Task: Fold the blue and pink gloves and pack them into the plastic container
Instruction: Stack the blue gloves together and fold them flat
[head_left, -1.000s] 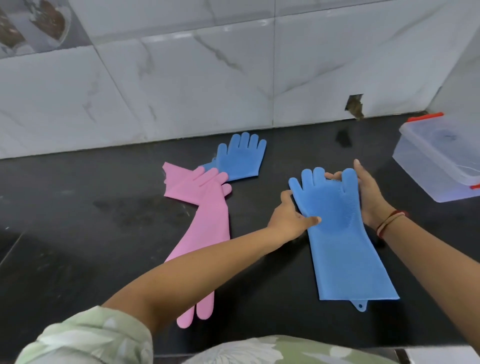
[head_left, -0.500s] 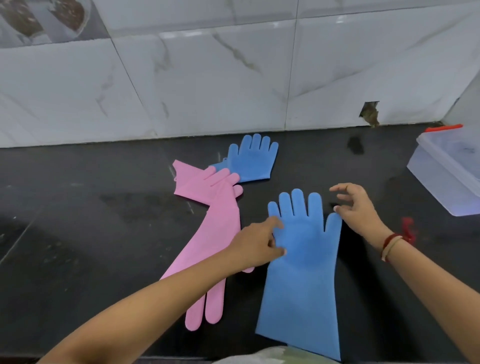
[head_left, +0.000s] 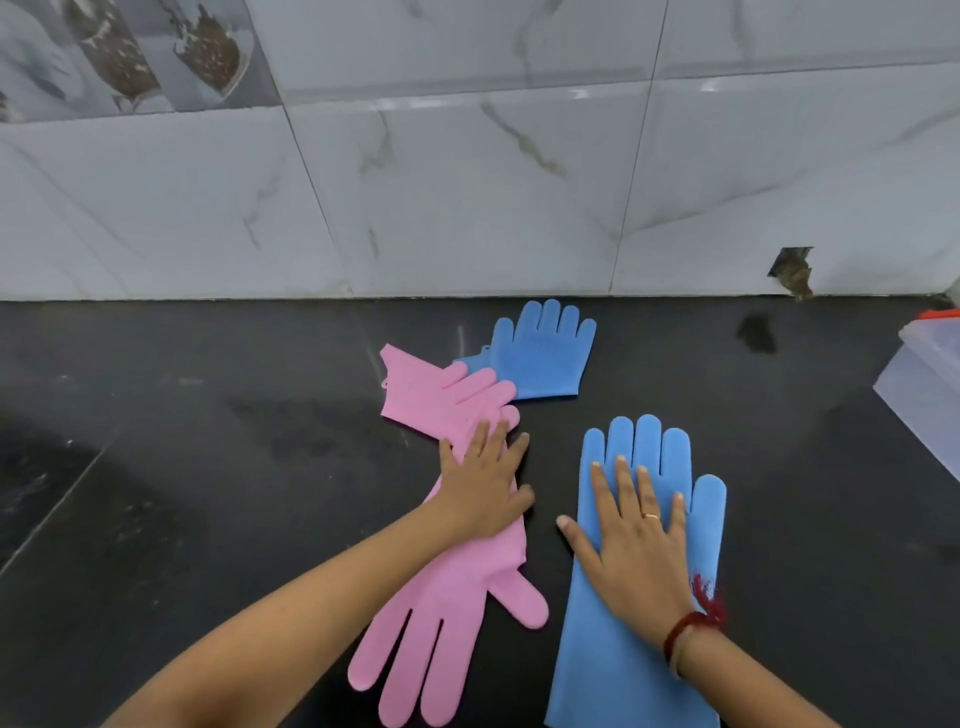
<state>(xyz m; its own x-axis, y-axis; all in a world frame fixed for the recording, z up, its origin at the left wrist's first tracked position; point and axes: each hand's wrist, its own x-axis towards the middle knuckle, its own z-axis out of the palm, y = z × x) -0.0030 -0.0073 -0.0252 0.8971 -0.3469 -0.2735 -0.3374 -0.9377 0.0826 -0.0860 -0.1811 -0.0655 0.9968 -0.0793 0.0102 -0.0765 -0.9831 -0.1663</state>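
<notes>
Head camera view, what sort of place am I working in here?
Most likely a home kitchen: a polished black stone countertop meets a wall of white marble-look tiles, with one decorative tile printed with jars, and a long blue silicone scrubbing glove lies on the counter.

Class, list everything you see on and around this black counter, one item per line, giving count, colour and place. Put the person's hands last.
near blue glove: 1, blue, flat on the counter at front right, under the right hand
far blue glove: 1, blue, near the wall
far pink glove: 1, pink, fingers lying over the far blue glove's edge
near pink glove: 1, pink, front centre, fingers toward the person
plastic container: 1, clear with a red clip, right edge
countertop: 1, black
wall tiles: several, white marbled, behind the counter
thread bracelet: 1, red, right wrist
left hand: 1, flat on the near pink glove
right hand: 1, flat on the near blue glove
</notes>
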